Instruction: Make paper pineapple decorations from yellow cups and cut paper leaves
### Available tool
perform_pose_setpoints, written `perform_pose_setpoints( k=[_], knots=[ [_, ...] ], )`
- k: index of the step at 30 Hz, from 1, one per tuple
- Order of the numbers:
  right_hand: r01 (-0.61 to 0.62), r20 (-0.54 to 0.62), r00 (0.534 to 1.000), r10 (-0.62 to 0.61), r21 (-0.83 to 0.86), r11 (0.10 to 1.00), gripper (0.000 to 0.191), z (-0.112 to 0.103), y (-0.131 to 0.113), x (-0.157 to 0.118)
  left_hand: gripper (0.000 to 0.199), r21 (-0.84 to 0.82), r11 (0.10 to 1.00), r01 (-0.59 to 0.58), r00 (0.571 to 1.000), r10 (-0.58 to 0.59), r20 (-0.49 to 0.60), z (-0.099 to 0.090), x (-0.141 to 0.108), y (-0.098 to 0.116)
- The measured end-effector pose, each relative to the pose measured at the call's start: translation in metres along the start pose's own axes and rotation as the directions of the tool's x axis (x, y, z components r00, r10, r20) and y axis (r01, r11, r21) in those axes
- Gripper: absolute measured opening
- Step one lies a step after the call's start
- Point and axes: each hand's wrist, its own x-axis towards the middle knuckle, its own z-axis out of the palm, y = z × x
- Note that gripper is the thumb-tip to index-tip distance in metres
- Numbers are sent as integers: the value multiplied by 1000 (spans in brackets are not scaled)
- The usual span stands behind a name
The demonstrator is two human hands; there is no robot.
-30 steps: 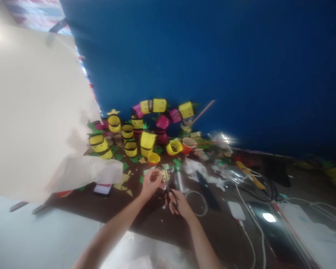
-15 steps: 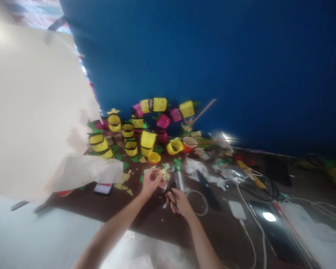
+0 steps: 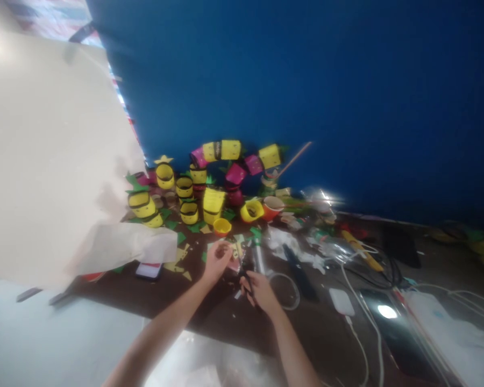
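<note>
My right hand [image 3: 260, 291] has its fingers in the dark handles of a pair of scissors [image 3: 247, 280], whose blades point away from me. Just left of it, my left hand [image 3: 218, 260] is pinched on the edge of a small pale and pinkish piece of paper [image 3: 234, 263]. Blur hides the paper's exact shape, and I cannot tell whether the blades touch it. Both hands are over the dark table. A small yellow cup [image 3: 221, 227] stands beyond my left hand.
Yellow paper cups with black bands [image 3: 189, 213] and magenta cups [image 3: 236, 173] crowd the back. Green and yellow scraps [image 3: 178, 258] lie around. A phone [image 3: 148, 270] is at left. Right are a clear tape ring [image 3: 290, 293], cables, a white charger [image 3: 341, 302] and a tablet [image 3: 391, 328].
The fingers of my right hand have drawn in a little on the scissor handles. My left hand and the paper stay almost in place.
</note>
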Motion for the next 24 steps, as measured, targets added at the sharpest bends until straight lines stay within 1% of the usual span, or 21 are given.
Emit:
perform_pose_setpoints(
  k=[6,10,14,18,24],
  knots=[
    [7,-8,1000,-7,-1,1000,38,1,-2,0,24,-27,1000,-14,1000,15,14,-2,1,-3],
    [6,-21,1000,-6,-4,1000,38,2,-3,-1,24,-28,1000,-2,1000,3,15,-2,1,-3],
    [-6,-32,999,6,-15,1000,38,2,-4,-2,24,-35,999,6,1000,-6,-1,-2,2,-5],
    [-18,-19,1000,18,-29,999,39,2,-5,-2,24,-52,999,9,1000,-10,-14,-3,4,-7],
    [-17,-24,1000,16,-65,998,37,1,-4,-3,27,-53,998,44,998,-46,-49,-3,4,-4]
  ],
)
